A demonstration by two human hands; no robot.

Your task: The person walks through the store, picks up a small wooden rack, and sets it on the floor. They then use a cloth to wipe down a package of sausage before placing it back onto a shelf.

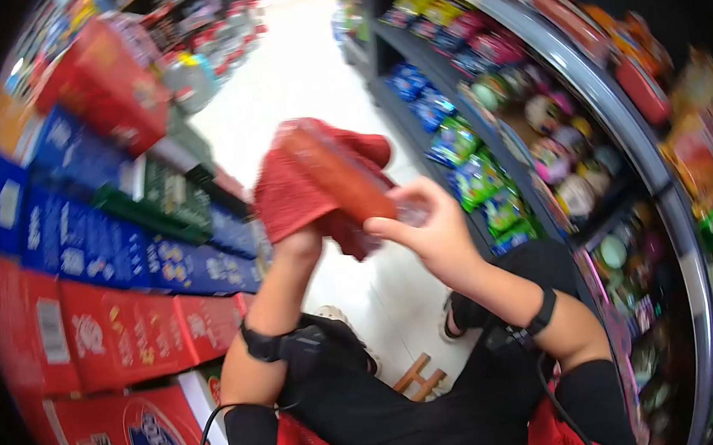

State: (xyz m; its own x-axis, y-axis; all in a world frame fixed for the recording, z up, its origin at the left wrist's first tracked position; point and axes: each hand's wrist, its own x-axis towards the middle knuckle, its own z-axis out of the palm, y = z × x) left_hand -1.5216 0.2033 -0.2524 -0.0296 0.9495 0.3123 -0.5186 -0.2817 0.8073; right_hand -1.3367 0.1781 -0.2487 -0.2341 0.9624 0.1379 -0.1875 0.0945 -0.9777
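Note:
My right hand grips the lower end of a wrapped sausage, reddish-orange with clear plastic at its end. The thumb lies over the wrapper and the fingers curl round the far side. Against the sausage's left side is a red cloth, bunched and slightly blurred. My left hand is mostly covered by this cloth and holds it from below, its fingers hidden. Both hands are raised over the aisle floor, in front of my knees.
Stacked red boxes and blue boxes line the left side. At right stands a shelf with bagged snacks, round toys and more wrapped sausages. A wooden stool shows between my legs, above the pale floor.

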